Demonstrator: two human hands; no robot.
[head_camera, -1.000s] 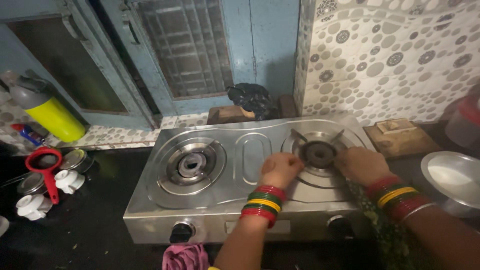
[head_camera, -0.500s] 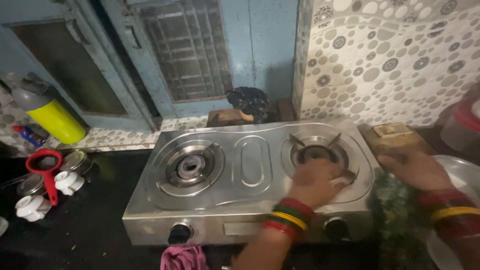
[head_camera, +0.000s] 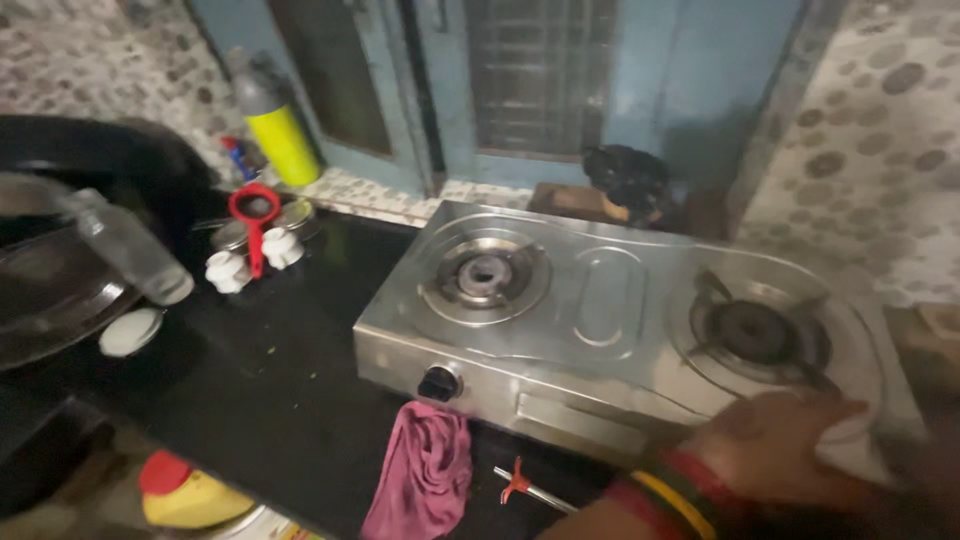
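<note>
Head view: one hand (head_camera: 775, 440) at the stove (head_camera: 600, 320).
It rests flat, fingers spread, near the right burner (head_camera: 760, 333); which hand, I cannot tell.

Silver stove (head_camera: 600, 310), black counter (head_camera: 260, 380), pink cloth (head_camera: 422, 480), yellow bottle (head_camera: 283, 143), blue window frame (head_camera: 440, 90).

Home kitchen. Two-burner steel gas stove (head_camera: 620, 310) sits on a black stone desk (head_camera: 270, 380), near its right end. Patterned dotted wall tiles (head_camera: 880, 130) behind, blue-framed window (head_camera: 540, 80) at the back edge. Toward the desk's back-left corner: yellow bottle (head_camera: 283, 143), red strainer (head_camera: 254, 210), white burner caps (head_camera: 227, 270). Pink cloth (head_camera: 420, 480) hangs over the front edge.
</note>
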